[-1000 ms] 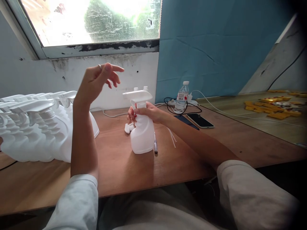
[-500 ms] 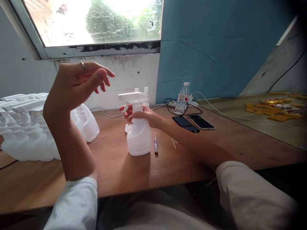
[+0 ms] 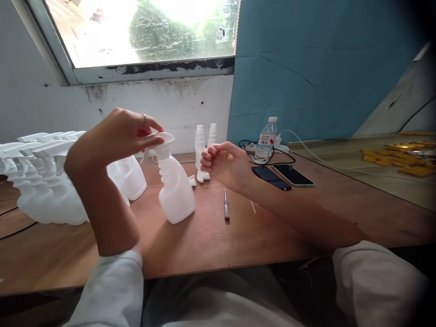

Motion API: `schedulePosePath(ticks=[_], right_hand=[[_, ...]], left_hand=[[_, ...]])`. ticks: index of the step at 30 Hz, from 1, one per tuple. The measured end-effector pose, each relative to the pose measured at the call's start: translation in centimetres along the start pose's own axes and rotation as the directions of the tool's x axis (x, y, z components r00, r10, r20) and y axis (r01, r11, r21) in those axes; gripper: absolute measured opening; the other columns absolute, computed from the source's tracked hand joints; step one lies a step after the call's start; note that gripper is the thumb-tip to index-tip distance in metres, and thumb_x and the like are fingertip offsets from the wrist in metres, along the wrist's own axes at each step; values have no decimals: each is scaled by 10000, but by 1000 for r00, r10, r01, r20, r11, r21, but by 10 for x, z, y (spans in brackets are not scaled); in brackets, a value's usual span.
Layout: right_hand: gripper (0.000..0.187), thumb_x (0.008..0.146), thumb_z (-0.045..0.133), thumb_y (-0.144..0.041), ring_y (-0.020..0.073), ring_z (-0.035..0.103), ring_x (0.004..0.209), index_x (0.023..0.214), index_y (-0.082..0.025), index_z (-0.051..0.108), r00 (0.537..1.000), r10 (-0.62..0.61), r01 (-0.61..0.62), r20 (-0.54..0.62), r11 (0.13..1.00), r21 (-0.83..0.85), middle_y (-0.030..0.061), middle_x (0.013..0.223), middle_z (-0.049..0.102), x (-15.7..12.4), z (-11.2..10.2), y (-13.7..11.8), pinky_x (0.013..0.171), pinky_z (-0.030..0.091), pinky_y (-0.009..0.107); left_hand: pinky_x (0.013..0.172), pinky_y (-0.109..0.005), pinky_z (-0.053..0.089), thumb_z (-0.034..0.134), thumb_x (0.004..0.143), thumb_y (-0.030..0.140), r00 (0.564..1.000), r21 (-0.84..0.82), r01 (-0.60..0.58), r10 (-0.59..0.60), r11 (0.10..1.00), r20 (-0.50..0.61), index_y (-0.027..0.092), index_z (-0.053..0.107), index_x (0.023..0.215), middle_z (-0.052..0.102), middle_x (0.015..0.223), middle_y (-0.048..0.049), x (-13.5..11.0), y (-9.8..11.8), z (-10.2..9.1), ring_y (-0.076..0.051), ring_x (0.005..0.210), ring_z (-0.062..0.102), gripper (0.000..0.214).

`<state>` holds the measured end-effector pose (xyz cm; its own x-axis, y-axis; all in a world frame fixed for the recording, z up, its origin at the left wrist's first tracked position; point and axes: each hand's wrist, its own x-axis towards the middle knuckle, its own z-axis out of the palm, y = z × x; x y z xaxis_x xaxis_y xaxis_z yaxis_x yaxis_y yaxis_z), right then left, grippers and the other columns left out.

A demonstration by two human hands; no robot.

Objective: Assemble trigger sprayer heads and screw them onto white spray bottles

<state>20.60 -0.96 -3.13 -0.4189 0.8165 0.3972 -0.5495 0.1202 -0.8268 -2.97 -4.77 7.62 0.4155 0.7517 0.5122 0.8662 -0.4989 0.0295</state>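
A white plastic spray bottle [image 3: 175, 188] stands tilted to the left on the wooden table [image 3: 238, 236]. My left hand [image 3: 117, 136] is closed on its trigger head, fingers and thumb pinching the top. My right hand [image 3: 223, 162] hovers just right of the bottle, apart from it, fingers curled into a loose fist with nothing visible in them. A small screwdriver [image 3: 225, 211] lies on the table below my right hand.
Several white spray bottles [image 3: 44, 181] lie packed in a row at the left. Two bare white bottles [image 3: 204, 141] stand by the wall, small white parts at their feet. Two phones [image 3: 282, 175], a water bottle [image 3: 266, 141] and cables sit at the right. Yellow pieces [image 3: 402, 159] lie far right.
My left hand came down and took hold of the spray head. My right hand let go of the bottle's neck and drew back right; the bottle has shifted left and tilted.
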Motion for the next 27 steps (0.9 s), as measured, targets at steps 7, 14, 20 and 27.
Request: schedulePosePath(ticks=[7, 14, 20, 27], right_hand=[[362, 754, 522, -223, 41, 243, 367, 551, -179, 225, 912, 169, -257, 373, 945, 200, -4, 612, 544, -39, 38, -18, 324, 202, 174], [358, 750, 496, -215, 57, 249, 377, 548, -188, 201, 801, 207, -428, 562, 854, 294, 8, 568, 537, -53, 46, -14, 317, 215, 169], [366, 767, 484, -204, 58, 262, 381, 551, -184, 189, 779, 192, -450, 597, 834, 319, 13, 573, 525, -56, 50, -14, 319, 232, 157], [376, 795, 473, -203, 57, 283, 382, 555, -176, 185, 760, 166, -452, 628, 830, 328, 12, 573, 507, -56, 50, -15, 330, 245, 148]], left_hand=[[562, -238, 367, 657, 739, 515, 933, -39, 359, -356, 933, 58, 224, 739, 923, 652, 559, 26, -20, -21, -19, -148, 591, 566, 354], [587, -268, 390, 674, 678, 583, 865, -43, 500, -497, 865, 65, 276, 727, 920, 654, 571, 39, -26, -33, -22, -181, 629, 580, 395], [545, -256, 337, 665, 645, 665, 838, 20, 545, -545, 838, 5, 344, 721, 868, 657, 575, 94, -30, -55, -22, -160, 611, 558, 394], [512, -251, 276, 639, 674, 644, 817, 104, 575, -576, 811, -29, 353, 703, 909, 603, 492, 105, -33, -62, -25, -150, 572, 539, 380]])
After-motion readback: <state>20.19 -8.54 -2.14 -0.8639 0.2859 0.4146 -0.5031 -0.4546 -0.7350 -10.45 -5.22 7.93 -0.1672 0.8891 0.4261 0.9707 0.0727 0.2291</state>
